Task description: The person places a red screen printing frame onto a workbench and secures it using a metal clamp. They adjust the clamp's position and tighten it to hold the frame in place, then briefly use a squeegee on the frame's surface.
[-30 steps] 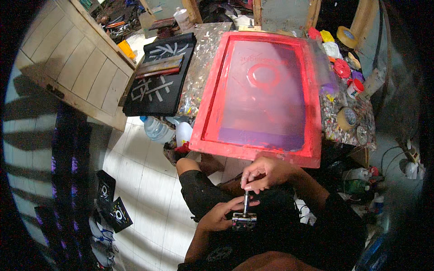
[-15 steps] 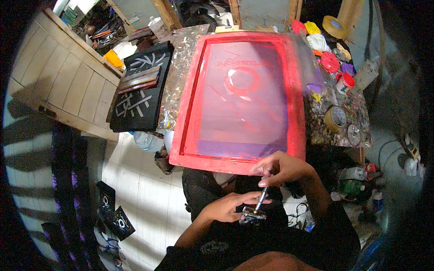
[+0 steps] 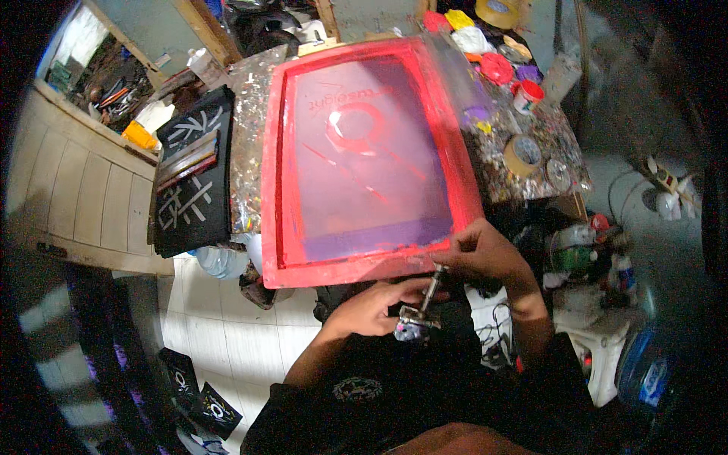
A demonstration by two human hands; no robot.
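Head view, both hands point(image 3: 425, 284) gripping metal clamp point(image 3: 418, 312), red screen frame point(image 3: 364, 155)

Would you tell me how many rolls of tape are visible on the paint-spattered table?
2: a tan tape roll right of the red screen frame, and a yellow tape roll at the table's far edge. Clutter may hide others.

1. The screen-printing frame point(image 3: 356, 159) lies on the table point(image 3: 246, 152), its near edge overhanging toward the person
2. A printed cloth point(image 3: 193, 182) lies left of the frame
3. A tape roll point(image 3: 522, 154) and jars point(image 3: 528, 92) sit on the table right of the frame
4. Both hands, left point(image 3: 371, 307) and right point(image 3: 481, 254), meet at a clamp point(image 3: 421, 307) below the frame's near edge
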